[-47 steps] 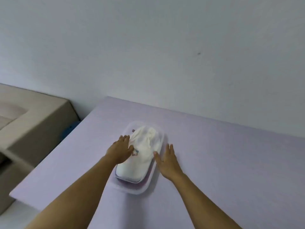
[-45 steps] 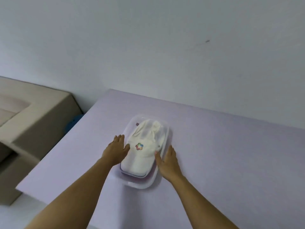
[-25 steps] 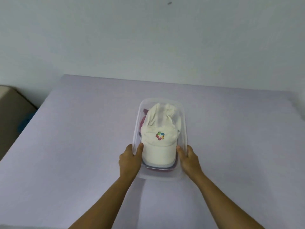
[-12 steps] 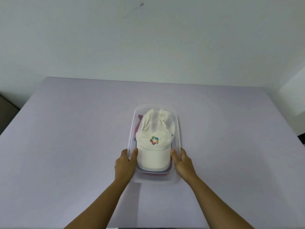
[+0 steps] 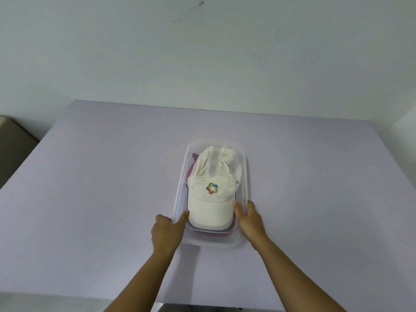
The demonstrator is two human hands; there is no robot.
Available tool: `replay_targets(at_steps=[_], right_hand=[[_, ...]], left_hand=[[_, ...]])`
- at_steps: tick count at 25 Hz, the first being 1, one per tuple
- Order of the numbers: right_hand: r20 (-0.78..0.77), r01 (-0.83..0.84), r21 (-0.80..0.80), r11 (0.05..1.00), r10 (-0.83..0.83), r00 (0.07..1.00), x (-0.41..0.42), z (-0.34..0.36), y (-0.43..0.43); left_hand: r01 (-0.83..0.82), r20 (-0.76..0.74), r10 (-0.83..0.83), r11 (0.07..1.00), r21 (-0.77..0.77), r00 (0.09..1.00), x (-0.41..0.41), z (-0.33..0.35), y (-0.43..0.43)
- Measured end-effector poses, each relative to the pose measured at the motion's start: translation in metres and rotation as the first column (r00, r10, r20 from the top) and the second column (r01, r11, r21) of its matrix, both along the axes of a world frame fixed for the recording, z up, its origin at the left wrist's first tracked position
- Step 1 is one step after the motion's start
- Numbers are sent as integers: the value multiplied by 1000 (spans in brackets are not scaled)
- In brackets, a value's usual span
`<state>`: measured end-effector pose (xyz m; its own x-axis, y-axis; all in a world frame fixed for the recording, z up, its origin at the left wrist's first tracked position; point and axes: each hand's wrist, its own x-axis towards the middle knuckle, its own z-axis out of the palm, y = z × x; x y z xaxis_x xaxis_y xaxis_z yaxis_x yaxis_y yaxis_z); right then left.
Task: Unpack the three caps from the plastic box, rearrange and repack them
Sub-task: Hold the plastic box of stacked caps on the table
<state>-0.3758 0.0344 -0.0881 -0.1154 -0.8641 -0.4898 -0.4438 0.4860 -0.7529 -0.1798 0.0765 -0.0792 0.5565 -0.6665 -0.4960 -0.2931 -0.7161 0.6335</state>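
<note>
Both forearms are reaching in from the near edge of the table (image 5: 90,199) toward the plastic box (image 5: 246,176), which is sitting about mid-table. The left hand (image 5: 166,233) is gripping the box's near-left rim: thumb lying inside along the wall, the other fingers curled outside it. The right hand (image 5: 248,219) is clamping the box's near-right rim the same way, thumb inside and touching the peak of the white cap (image 5: 211,206). So both hands are closed on the box wall, not on any cap.

Inside the box, the white cap is lying on top, peak toward the person, coloured logo (image 5: 212,188) facing up, crown folded toward the box's far end. A red cap (image 5: 210,233) is showing as an edge under the peak at the near end and along the left wall. A third cap is not clearly visible; there may be a thin darker edge between them, too slight to tell.

Judgement: the person is steadying or squaring the box, and unpacking is not yet begun, as all the caps are in the box. The next move calls for freeing one hand, pinching the white cap's peak and lifting it out onto the table beside the box, with the other hand holding the light box down.

Beyond the box: bare table, then a pale wall (image 5: 202,52).
</note>
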Motion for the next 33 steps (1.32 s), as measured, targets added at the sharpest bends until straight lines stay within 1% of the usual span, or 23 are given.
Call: replay_targets(at_steps=[2, 5, 13, 17, 25, 29, 33], right_hand=[[5, 9, 13, 1000, -9, 1000, 0, 1, -1], [-2, 7, 21, 1000, -7, 1000, 1, 3, 0], [-72, -24, 9, 1000, 25, 997, 4, 8, -1], [-89, -28, 3, 1000, 29, 996, 6, 10, 1], [-90, -17, 2, 1000, 17, 996, 10, 11, 1], [-56, -28, 1, 1000, 28, 998, 6, 10, -2], [-66, -75, 5, 997, 75, 995, 2, 10, -3]], left_hand=[[10, 11, -11, 1000, 22, 1000, 1, -2, -2], [74, 58, -78, 996, 55, 995, 5, -4, -5], [177, 102, -189, 978, 114, 977, 9, 3, -9], [181, 87, -193, 974, 134, 977, 9, 9, -9], [180, 55, -188, 976, 125, 981, 12, 17, -8], [220, 98, -230, 970, 102, 968, 16, 24, -13], [295, 75, -308, 944, 148, 948, 17, 22, -13]])
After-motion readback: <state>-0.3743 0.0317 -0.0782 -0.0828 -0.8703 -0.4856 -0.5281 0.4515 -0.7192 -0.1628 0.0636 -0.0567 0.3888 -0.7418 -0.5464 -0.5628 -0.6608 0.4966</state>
